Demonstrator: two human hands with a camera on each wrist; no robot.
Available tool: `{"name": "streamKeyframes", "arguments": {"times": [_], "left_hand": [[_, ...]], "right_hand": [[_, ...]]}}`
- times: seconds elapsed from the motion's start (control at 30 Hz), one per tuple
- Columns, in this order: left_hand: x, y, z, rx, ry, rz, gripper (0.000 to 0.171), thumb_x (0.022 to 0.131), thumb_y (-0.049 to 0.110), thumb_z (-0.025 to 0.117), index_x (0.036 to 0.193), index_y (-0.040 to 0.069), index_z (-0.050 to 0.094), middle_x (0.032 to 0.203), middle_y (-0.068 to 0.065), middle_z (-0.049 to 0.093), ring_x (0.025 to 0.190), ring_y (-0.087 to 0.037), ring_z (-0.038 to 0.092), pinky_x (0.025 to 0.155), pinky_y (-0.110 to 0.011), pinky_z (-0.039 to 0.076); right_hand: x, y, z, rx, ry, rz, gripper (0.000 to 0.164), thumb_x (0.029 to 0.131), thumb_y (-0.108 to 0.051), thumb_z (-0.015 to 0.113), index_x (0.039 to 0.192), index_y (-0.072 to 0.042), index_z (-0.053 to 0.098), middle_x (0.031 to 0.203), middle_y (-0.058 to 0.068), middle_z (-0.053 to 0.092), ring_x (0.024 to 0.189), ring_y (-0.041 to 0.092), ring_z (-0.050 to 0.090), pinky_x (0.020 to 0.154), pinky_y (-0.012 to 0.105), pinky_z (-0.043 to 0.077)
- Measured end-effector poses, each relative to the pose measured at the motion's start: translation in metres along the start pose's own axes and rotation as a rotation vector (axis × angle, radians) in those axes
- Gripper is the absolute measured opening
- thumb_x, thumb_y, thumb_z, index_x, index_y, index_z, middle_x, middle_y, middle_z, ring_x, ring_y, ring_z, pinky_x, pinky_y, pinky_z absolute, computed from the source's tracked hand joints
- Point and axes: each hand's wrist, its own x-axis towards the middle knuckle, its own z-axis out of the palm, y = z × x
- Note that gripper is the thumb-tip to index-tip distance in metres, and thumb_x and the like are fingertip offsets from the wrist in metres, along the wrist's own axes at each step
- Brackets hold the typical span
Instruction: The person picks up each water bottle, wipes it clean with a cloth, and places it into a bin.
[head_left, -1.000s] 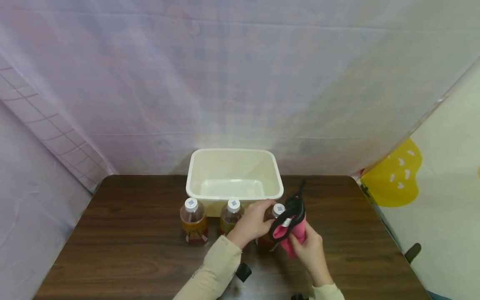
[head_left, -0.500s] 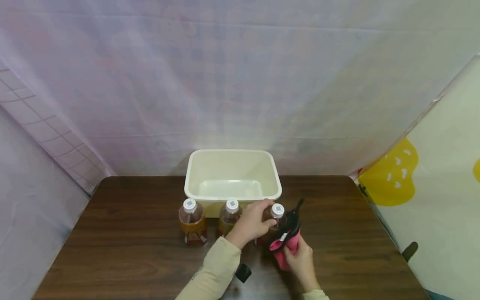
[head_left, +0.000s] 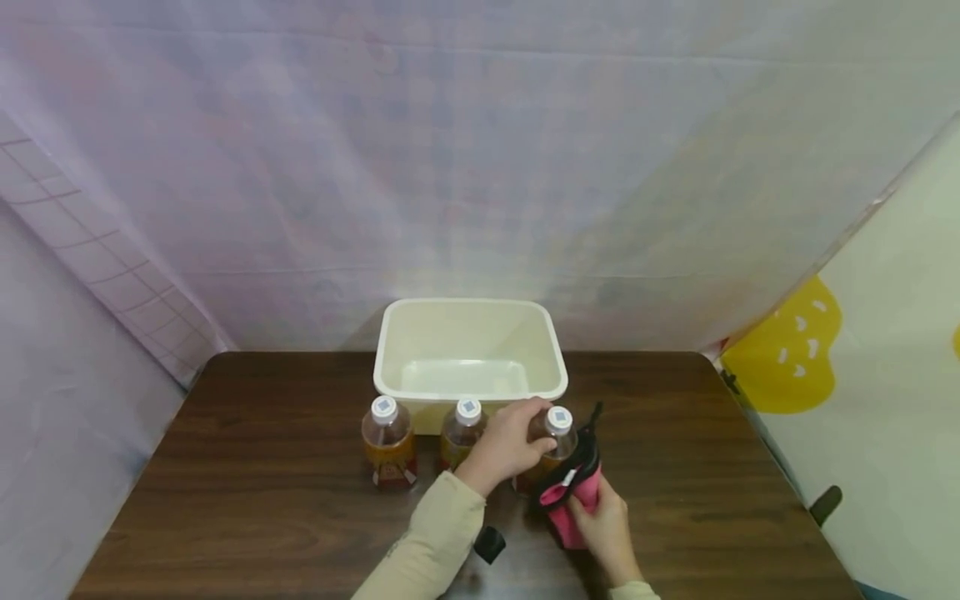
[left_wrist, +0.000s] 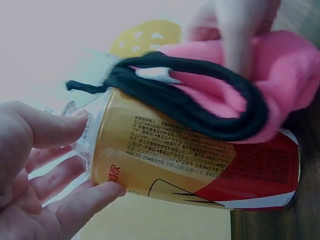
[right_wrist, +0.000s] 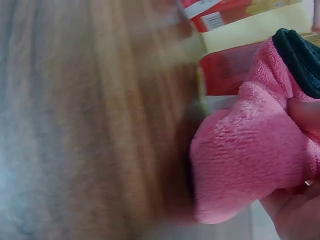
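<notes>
My left hand (head_left: 508,446) holds the rightmost bottle (head_left: 558,422) near its neck, the thumb on the near side. This bottle stands upright and has a white cap; its yellow and red label (left_wrist: 165,155) shows in the left wrist view. In my right hand (head_left: 606,530) is a soft pink cloth (head_left: 576,510) with thick black edging and a black cord. The thumb pinches it, and the black edge (left_wrist: 200,120) lies against or very near the bottle's label. Seen from the right wrist, the cloth (right_wrist: 250,155) hangs bunched beside the bottle's base.
Two similar bottles, one at the left (head_left: 388,450) and one in the middle (head_left: 462,429), stand upright on the dark wooden table (head_left: 247,483). Behind them is a cream plastic bin (head_left: 468,321). A small black object (head_left: 490,544) appears by the left sleeve (head_left: 435,533).
My right hand has come down and a little to the left with the pink cloth, from beside the bottle's cap to its lower body. The left hand stays on the same bottle.
</notes>
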Motion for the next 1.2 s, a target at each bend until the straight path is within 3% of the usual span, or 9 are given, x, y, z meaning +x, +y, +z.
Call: {"name": "streamKeyframes", "arguments": {"times": [0.13, 0.3, 0.53, 0.9, 1.2], "left_hand": [[0.000, 0.001, 0.000, 0.012, -0.007, -0.013, 0.036, 0.077, 0.017, 0.071, 0.111, 0.012, 0.059, 0.108, -0.003, 0.063, 0.102, -0.017, 0.057, 0.089, -0.028, 0.044], [0.001, 0.001, -0.001, 0.009, 0.002, -0.003, 0.035, 0.076, 0.015, 0.071, 0.109, 0.012, 0.060, 0.105, -0.003, 0.064, 0.099, -0.016, 0.058, 0.087, -0.027, 0.045], [0.001, -0.002, 0.000, -0.018, 0.006, 0.005, 0.034, 0.074, 0.013, 0.069, 0.107, 0.014, 0.061, 0.100, -0.001, 0.064, 0.090, -0.013, 0.059, 0.079, -0.023, 0.046], [0.001, 0.000, 0.000, 0.008, 0.016, 0.013, 0.035, 0.076, 0.016, 0.071, 0.109, 0.013, 0.060, 0.104, -0.002, 0.064, 0.098, -0.015, 0.058, 0.086, -0.027, 0.045], [0.000, 0.000, 0.000, -0.008, -0.003, 0.000, 0.038, 0.077, 0.017, 0.071, 0.112, 0.010, 0.059, 0.110, -0.005, 0.062, 0.105, -0.019, 0.056, 0.091, -0.030, 0.043]], "right_hand": [[0.007, -0.017, -0.013, 0.036, 0.035, -0.006, 0.021, 0.065, 0.005, 0.069, 0.083, 0.003, 0.059, 0.066, 0.010, 0.061, 0.058, 0.008, 0.051, 0.051, 0.027, 0.044], [0.024, -0.041, -0.030, 0.053, 0.092, -0.097, 0.023, 0.062, 0.006, 0.069, 0.082, 0.003, 0.060, 0.067, 0.010, 0.062, 0.060, 0.008, 0.052, 0.053, 0.026, 0.044], [0.035, -0.055, -0.036, 0.066, 0.068, -0.121, 0.022, 0.063, 0.006, 0.069, 0.083, 0.001, 0.061, 0.067, 0.007, 0.061, 0.059, 0.008, 0.050, 0.053, 0.022, 0.042], [0.012, -0.027, -0.013, 0.027, 0.124, -0.103, 0.025, 0.059, 0.010, 0.066, 0.082, 0.005, 0.056, 0.064, 0.012, 0.060, 0.056, 0.010, 0.049, 0.049, 0.031, 0.042], [-0.002, 0.006, 0.008, -0.016, 0.014, 0.023, 0.024, 0.062, 0.006, 0.067, 0.083, 0.005, 0.057, 0.065, 0.011, 0.060, 0.055, 0.013, 0.047, 0.051, 0.031, 0.043]]}}
